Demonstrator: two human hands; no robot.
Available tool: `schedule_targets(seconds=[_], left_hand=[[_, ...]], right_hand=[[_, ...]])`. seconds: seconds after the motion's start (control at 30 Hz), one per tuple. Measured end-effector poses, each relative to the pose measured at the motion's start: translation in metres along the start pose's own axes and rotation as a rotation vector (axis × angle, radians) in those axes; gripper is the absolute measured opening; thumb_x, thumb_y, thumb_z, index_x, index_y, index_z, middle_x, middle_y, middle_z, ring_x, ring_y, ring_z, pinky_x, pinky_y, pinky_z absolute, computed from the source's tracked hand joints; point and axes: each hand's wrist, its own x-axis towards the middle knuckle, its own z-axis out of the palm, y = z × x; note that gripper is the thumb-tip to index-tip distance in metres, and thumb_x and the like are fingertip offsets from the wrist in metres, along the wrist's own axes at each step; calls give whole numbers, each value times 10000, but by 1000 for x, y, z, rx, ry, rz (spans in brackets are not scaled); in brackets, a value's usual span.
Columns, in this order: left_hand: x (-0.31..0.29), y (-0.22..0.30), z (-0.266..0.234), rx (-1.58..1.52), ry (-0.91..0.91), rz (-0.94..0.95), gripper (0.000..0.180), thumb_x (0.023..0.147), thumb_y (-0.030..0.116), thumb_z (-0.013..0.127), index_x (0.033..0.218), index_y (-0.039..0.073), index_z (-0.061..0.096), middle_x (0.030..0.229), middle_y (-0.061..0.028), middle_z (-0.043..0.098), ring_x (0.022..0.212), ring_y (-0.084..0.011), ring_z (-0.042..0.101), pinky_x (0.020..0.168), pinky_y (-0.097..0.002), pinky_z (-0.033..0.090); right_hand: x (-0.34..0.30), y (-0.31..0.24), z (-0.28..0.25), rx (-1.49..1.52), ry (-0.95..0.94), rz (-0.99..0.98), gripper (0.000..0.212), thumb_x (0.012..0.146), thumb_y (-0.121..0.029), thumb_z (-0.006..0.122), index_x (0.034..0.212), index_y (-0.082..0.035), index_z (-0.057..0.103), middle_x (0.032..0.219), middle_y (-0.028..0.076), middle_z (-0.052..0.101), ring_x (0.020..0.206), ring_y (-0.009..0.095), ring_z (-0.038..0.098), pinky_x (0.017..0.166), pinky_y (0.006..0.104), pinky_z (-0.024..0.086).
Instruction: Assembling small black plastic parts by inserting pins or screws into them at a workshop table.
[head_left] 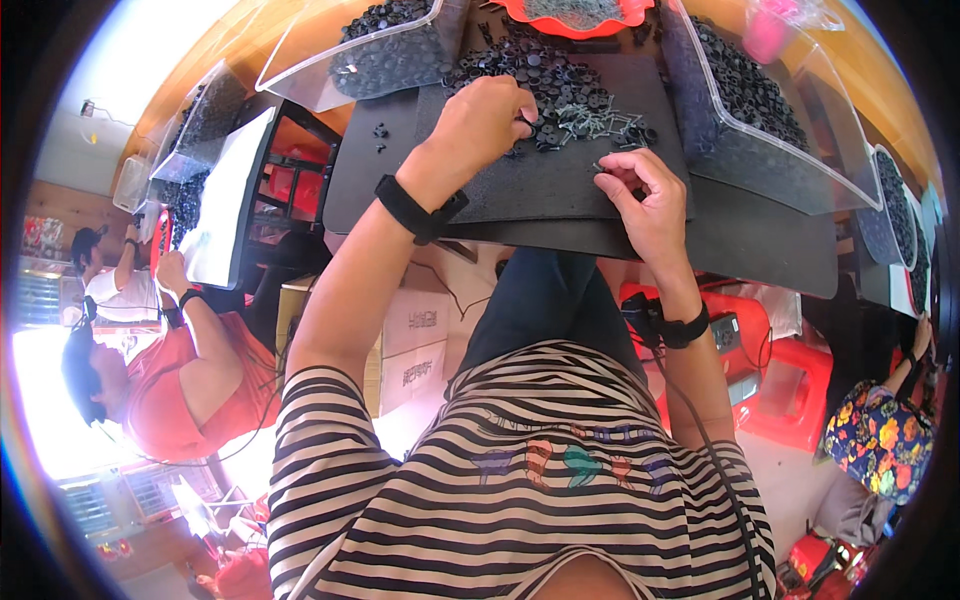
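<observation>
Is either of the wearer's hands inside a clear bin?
No: the left hand and right hand are over the dark work surface, outside the clear bins.

The small pieces (528, 68) are black, the screws (598, 122) seemingly grey-green.

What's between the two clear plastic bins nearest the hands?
The head view shows a scalloped red tray, small black round parts and thin grey screws; the left hand is among them.

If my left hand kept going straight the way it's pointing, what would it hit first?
Your left hand would probably meet the pile of small black plastic caps just ahead, though depth is unclear.
</observation>
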Motion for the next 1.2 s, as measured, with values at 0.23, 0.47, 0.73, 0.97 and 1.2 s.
schedule_targets(seconds=[0.23, 0.47, 0.73, 0.97, 1.2], left_hand=[[-7, 3, 8, 97, -24, -5, 212, 745, 144, 759, 923, 55, 687, 917, -118, 649, 913, -318, 625, 802, -412, 498], [-19, 28, -13, -438, 141, -210, 180, 819, 66, 729, 968, -3, 654, 959, -115, 681, 836, -193, 679, 731, -304, 529], [-50, 50, 34, -1009, 25, -398, 232, 859, 24, 686, 1077, -19, 618, 984, -57, 667, 853, -104, 623, 801, -232, 499], [-46, 52, 56, -996, 48, -340, 329, 843, 4, 704, 1167, -4, 644, 993, -56, 698, 880, -94, 633, 788, -239, 515], [-49, 58, 53, -1215, 32, -377, 274, 858, -42, 665, 1132, -34, 660, 1033, -71, 702, 935, -111, 647, 847, -245, 517]], right_hand=[[0, -2, 2, -1, 22, -15, 117, 785, -3, 732, 894, -9, 692, 801, 45, 643, 695, 115, 629, 635, 237, 492], [-2, 3, 0, 1, 32, -20, 127, 790, -9, 733, 910, -10, 693, 815, 43, 648, 703, 114, 631, 637, 237, 492], [-2, 1, 0, 163, -2, -67, 172, 786, -10, 740, 951, -27, 695, 854, 45, 658, 712, 114, 630, 643, 241, 488], [-2, -1, -4, 130, -126, -44, 157, 812, -4, 718, 967, -19, 695, 887, 56, 642, 771, 126, 617, 687, 252, 484], [-1, 4, -2, 45, -110, -98, 161, 791, -38, 730, 950, -44, 700, 830, 73, 640, 716, 200, 621, 651, 304, 477]])
